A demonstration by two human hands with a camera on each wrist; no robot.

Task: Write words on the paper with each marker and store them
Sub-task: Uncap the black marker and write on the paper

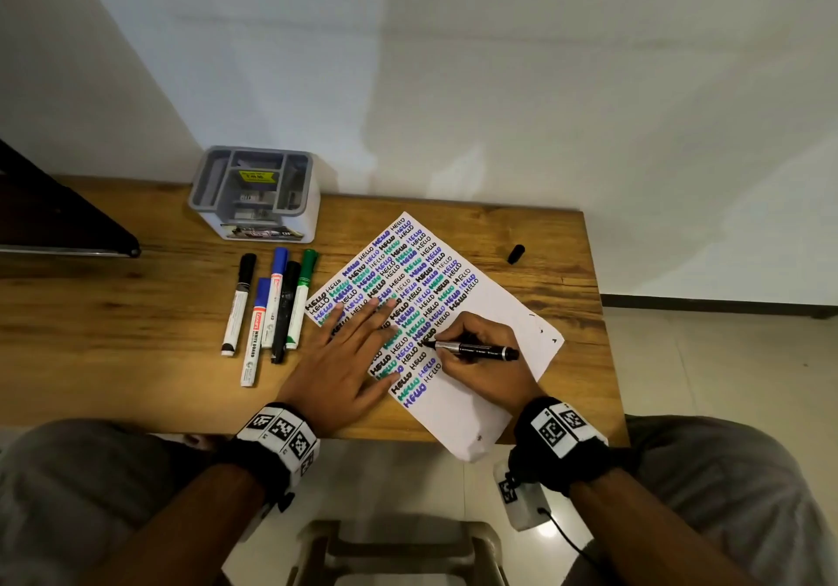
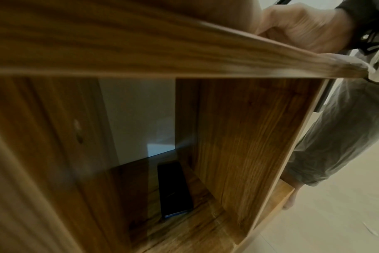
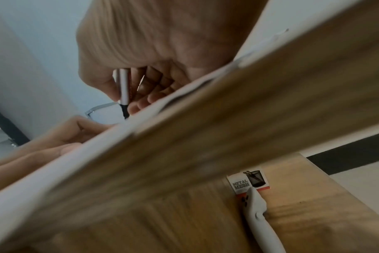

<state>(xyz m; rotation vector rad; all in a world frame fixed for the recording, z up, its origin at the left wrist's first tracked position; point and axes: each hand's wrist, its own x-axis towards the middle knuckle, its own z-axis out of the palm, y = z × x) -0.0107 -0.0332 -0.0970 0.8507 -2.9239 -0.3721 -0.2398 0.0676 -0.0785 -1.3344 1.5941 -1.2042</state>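
Note:
A white paper [image 1: 485,313] lies slanted on the wooden table [image 1: 113,313], covered with rows of "HELLO" in black, blue and green. My right hand [image 1: 471,349] grips a black marker [image 1: 476,350] with its tip touching the paper; the right wrist view shows the marker [image 3: 124,89] pinched between thumb and fingers. My left hand [image 1: 349,354] lies flat with straight fingers on the paper's left part. Its black cap [image 1: 516,253] lies on the table at the right. Several capped markers [image 1: 272,309] lie side by side left of the paper. A grey organizer [image 1: 254,193] stands behind them.
A dark object [image 1: 59,218] juts in at the far left of the table. A stool [image 1: 399,549] stands between my knees. In the left wrist view a dark phone [image 2: 173,188] lies on the shelf under the table. The right wrist view shows a small box [image 3: 248,183] on that shelf.

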